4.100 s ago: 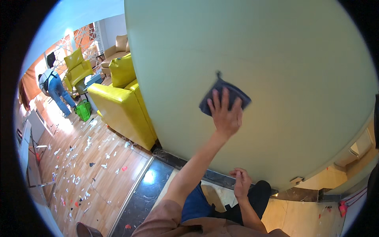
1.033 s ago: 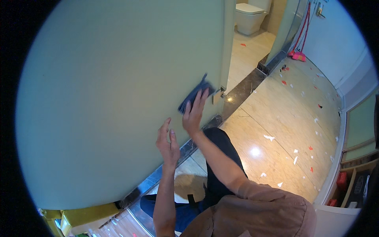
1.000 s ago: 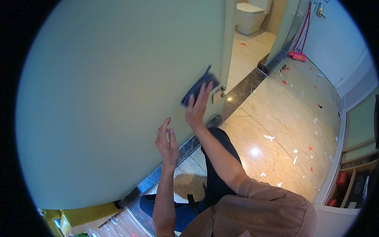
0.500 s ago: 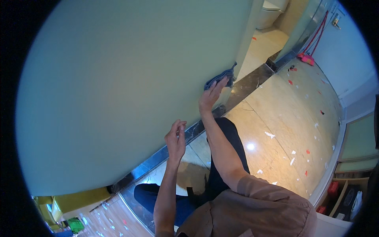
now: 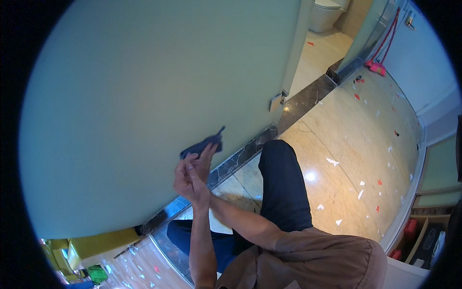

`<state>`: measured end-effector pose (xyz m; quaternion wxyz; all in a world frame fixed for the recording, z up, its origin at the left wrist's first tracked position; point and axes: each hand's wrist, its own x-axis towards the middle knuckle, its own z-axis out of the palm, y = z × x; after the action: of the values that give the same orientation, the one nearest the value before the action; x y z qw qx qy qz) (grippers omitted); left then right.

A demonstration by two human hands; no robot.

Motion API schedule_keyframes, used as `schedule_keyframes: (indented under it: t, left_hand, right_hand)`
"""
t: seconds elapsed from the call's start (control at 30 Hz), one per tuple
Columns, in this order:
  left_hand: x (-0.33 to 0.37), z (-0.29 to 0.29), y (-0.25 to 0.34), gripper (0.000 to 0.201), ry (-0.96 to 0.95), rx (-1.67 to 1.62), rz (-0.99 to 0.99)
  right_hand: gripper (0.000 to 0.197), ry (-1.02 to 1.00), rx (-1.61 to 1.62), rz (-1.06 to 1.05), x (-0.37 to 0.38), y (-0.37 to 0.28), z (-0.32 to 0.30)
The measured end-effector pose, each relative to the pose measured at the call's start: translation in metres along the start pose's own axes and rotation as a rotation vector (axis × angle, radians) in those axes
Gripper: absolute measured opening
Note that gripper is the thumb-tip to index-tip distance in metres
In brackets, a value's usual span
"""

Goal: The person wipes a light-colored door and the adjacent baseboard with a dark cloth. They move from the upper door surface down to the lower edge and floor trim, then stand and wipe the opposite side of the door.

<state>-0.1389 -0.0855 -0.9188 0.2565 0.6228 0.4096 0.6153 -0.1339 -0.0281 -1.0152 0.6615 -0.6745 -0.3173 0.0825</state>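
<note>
Dark cloth (image 5: 198, 148) is lying up against the pale green panel (image 5: 139, 101), low down nr its bottom edge, a corner w/ a thin loop poking up. R hand (image 5: 205, 165) is holding it, fingers stretched long over the fabric rather than balled into it, prob. b/c a flat spread is keeping more cloth against the surface. Thumb side's hidden, so can't tell how firmly it's gripping.

L hand (image 5: 189, 182) is hanging right in front, overlapping the R wrist in this view; fingers loosely half-curled, nothing showing in it. Can't tell if the two are touching. Prob. it's staying out of the job b/c one palm is enough for a cloth that small.

R forearm's crossing inward behind the L wrist, the cloth sitting left of the body's middle. Dark-trousered knee (image 5: 285, 180) is bending up beside the dark marble strip (image 5: 240, 156), body low, prob. b/c the cloth is down at that level.

Further out: metal fitting (image 5: 275, 102) is clamping the panel's lower corner, poss. bearing its weight. Beige tiled floor (image 5: 313, 202) is spreading right, white scraps (image 5: 332, 162) and red bits scattered, no order to them. Pink-headed tool (image 5: 378, 69) is leaning its red handles nr the white door (image 5: 411, 58), prob. parked clear of the walkway. Toilet (image 5: 326, 17) is showing beyond the opening; yellow sofa (image 5: 103, 246) is edging in bottom left.
</note>
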Motion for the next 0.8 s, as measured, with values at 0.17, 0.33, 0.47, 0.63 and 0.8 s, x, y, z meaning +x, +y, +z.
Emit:
schedule_keyframes:
  t: [0.17,0.33,0.47,0.63,0.8]
  left_hand:
    - [-0.011,0.013,-0.007,0.023,-0.174,-0.062,-0.082]
    - [-0.017,0.035,-0.001,0.021,-0.251,-0.015,-0.071]
    - [-0.033,0.045,-0.027,0.036,-0.412,0.043,-0.205]
    - [-0.053,0.064,-0.039,0.044,-0.538,0.092,-0.278]
    - [-0.058,0.055,-0.045,0.042,-0.480,0.129,-0.303]
  right_hand:
    - [0.075,0.160,-0.011,-0.142,0.102,-0.008,-0.040]
    - [0.064,0.389,0.025,-0.155,0.165,0.032,-0.051]
    - [0.062,0.471,0.069,0.016,0.145,0.117,-0.019]
    - [0.064,0.435,0.310,0.583,0.144,0.209,-0.034]
    - [0.051,0.415,0.302,0.591,0.157,0.164,-0.046]
